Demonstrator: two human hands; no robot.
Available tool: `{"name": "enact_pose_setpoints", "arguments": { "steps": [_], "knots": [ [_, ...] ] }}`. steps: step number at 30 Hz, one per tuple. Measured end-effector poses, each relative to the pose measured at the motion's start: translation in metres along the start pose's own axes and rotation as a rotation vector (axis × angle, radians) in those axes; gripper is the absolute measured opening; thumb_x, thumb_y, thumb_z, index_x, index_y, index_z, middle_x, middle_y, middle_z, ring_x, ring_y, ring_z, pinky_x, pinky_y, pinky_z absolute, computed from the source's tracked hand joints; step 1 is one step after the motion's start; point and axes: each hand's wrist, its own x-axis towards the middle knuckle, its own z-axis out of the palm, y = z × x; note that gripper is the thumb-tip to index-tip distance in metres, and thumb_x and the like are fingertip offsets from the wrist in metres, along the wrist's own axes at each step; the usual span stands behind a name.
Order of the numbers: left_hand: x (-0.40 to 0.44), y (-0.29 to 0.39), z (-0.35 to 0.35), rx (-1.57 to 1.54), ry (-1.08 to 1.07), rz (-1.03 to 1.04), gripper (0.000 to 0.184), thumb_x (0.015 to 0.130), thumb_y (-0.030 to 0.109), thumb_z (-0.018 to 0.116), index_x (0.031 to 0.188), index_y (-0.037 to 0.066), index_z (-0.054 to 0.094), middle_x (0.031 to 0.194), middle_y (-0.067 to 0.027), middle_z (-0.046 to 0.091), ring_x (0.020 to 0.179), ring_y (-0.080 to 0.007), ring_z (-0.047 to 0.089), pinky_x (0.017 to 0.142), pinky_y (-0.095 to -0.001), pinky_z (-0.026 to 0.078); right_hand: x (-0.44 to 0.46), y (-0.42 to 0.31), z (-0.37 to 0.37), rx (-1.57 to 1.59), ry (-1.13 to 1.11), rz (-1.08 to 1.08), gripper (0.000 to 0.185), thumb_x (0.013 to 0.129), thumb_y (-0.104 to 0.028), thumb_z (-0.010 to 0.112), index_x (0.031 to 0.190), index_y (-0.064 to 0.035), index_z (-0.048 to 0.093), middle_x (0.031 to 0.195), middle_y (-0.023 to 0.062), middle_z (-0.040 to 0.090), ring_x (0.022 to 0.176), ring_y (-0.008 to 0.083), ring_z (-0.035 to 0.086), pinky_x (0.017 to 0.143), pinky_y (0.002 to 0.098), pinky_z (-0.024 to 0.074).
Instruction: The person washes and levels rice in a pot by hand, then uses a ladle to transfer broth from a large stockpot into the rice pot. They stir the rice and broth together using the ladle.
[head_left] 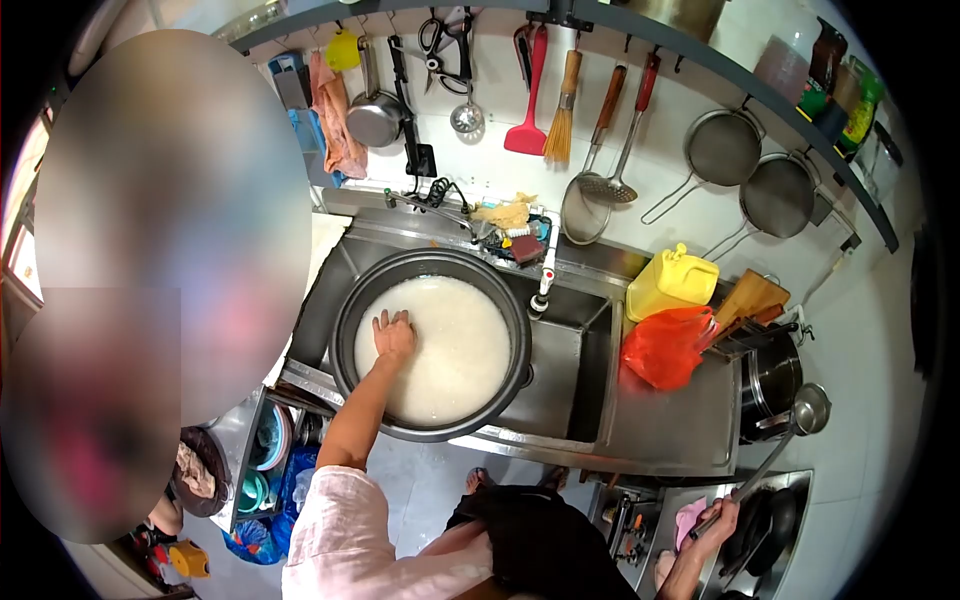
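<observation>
My left hand [393, 335] rests over the left part of a large dark round pot, its fingers apart at the surface of what looks like rice in cloudy water [450, 350]. The pot's rim [518, 310] sits across the steel sink. Far to the right, my right hand [712, 525] is wrapped round the long handle of a metal ladle [811, 409]. The ladle's bowl is raised near the wall, beside a dark pot [772, 372].
A yellow jug [672, 283] and a red plastic bag [668, 348] stand right of the sink basin [565, 385]. The faucet [430, 212] is behind the pot. Strainers [722, 147] and other utensils hang on the wall. Pans [765, 530] lie at lower right.
</observation>
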Motion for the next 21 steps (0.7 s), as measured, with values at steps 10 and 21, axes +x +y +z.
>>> {"name": "enact_pose_setpoints", "arguments": {
  "steps": [10, 21],
  "knots": [
    [-0.005, 0.012, -0.040, -0.187, -0.062, -0.038, 0.049, 0.088, 0.015, 0.061, 0.135, 0.004, 0.060, 0.139, -0.0189, 0.060, 0.130, -0.0365, 0.055, 0.112, -0.0468, 0.041, 0.054, 0.029, -0.015, -0.039, -0.062, 0.106, 0.012, 0.095, -0.023, 0.065, 0.101, -0.0135, 0.061, 0.070, -0.0030, 0.053, 0.052, 0.0069, 0.046, 0.044, 0.0235, 0.0345],
    [-0.063, 0.039, -0.039, 0.030, 0.386, 0.048, 0.048, 0.089, 0.023, 0.072, 0.134, 0.014, 0.059, 0.123, -0.0115, 0.068, 0.120, -0.0288, 0.059, 0.108, -0.0489, 0.035, 0.243, 0.042, -0.023, -0.161, -0.091, 0.124, 0.013, 0.088, -0.012, 0.061, 0.083, -0.0035, 0.053, 0.064, 0.0074, 0.054, 0.047, 0.0184, 0.053, 0.044, 0.0343, 0.0419]
  ]
}}
